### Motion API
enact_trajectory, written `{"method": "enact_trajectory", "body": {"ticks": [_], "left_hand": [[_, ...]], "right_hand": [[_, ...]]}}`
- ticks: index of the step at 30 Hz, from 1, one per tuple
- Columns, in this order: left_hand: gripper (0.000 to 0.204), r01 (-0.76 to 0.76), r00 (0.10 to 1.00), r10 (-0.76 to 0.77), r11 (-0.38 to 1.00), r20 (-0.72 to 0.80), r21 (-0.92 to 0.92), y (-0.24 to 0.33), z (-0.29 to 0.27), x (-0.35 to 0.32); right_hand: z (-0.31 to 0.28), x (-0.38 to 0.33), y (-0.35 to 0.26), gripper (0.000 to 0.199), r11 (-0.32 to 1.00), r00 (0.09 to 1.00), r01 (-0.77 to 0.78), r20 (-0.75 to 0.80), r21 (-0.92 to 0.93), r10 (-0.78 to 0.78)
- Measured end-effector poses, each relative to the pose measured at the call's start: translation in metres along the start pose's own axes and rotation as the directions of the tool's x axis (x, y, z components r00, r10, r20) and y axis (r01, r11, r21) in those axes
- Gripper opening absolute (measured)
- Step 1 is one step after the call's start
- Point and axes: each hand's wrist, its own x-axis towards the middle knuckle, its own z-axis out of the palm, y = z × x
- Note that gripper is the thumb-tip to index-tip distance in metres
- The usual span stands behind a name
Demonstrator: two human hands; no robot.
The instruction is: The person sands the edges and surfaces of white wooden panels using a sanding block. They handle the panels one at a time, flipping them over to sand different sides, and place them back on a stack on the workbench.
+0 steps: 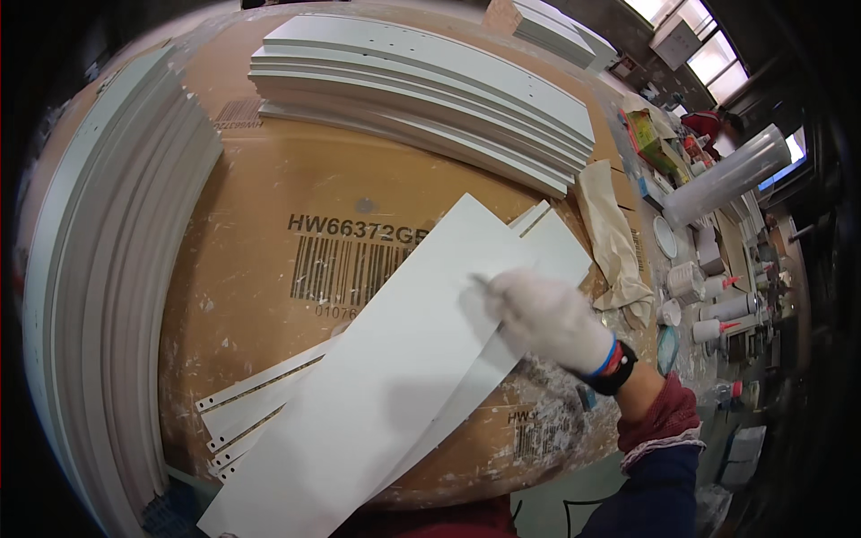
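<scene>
A long white board [386,359] lies at a slant in front of me, on top of several other white boards [260,399] fanned out beneath it. Some of those lower boards have small dark holes at their ends and a groove along the edge. Over the top board's right edge is my right hand [547,318], in a white glove with a dark watch at the wrist. Its fingers are closed on a small, thin grey tool [478,282], blurred and mostly hidden by the glove. My left hand is out of view.
Cardboard [233,296] covers the table. Tall stacks of white boards stand at the left [108,269] and far side [421,94]. At the right are crumpled brown paper [605,238], a clear plastic roll [731,175] and white glue bottles [708,330]. A person [708,125] is in the background.
</scene>
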Motion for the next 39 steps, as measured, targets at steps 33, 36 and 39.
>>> {"method": "enact_trajectory", "body": {"ticks": [33, 36, 39], "left_hand": [[0.037, 0.236, 0.791, -0.277, 0.961, 0.545, 0.147, 0.040, 0.058, -0.044], [0.038, 0.207, 0.744, -0.300, 0.953, 0.597, 0.220, 0.031, 0.054, -0.045], [0.054, 0.256, 0.675, -0.328, 0.944, 0.660, 0.207, 0.032, 0.056, -0.048]], "right_hand": [[0.005, 0.075, 0.040, 0.020, 0.899, 0.946, -0.298, 0.027, -0.321, 0.324], [0.012, 0.070, 0.006, 0.021, 0.961, 0.974, -0.185, 0.088, -0.208, 0.206], [0.035, 0.056, -0.074, 0.020, 0.962, 0.964, -0.178, 0.158, -0.206, 0.212]]}}
